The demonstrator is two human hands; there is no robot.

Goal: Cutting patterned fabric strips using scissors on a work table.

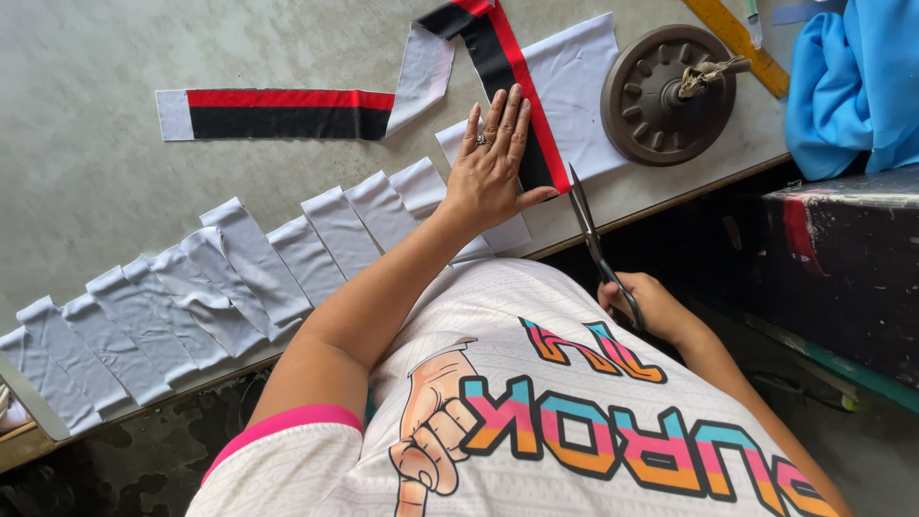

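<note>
I'm seeing the left hand (493, 158) lying flat and open, pressing one striped fabric band (498, 57); the right hand (651, 304) is gripping one pair of scissors (592, 235); one round weight (665, 96) is sitting nearby.

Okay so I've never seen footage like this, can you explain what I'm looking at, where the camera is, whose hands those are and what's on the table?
There is one picture, taken by a camera worn on a person's head and looking down, so you see that person's own arms and printed shirt from above.

The left hand lies flat, pressing a long fabric strip with red and black stripes onto a grey table. The right hand holds a pair of scissors, blades pointing up at the edge of the strip beside the left thumb.

Along the near edge of the table lies a row of white cut pieces, overlapping like tiles. A round metal weight sits on the white cloth at upper right, with a yellow ruler and bunched blue cloth beyond it.
</note>
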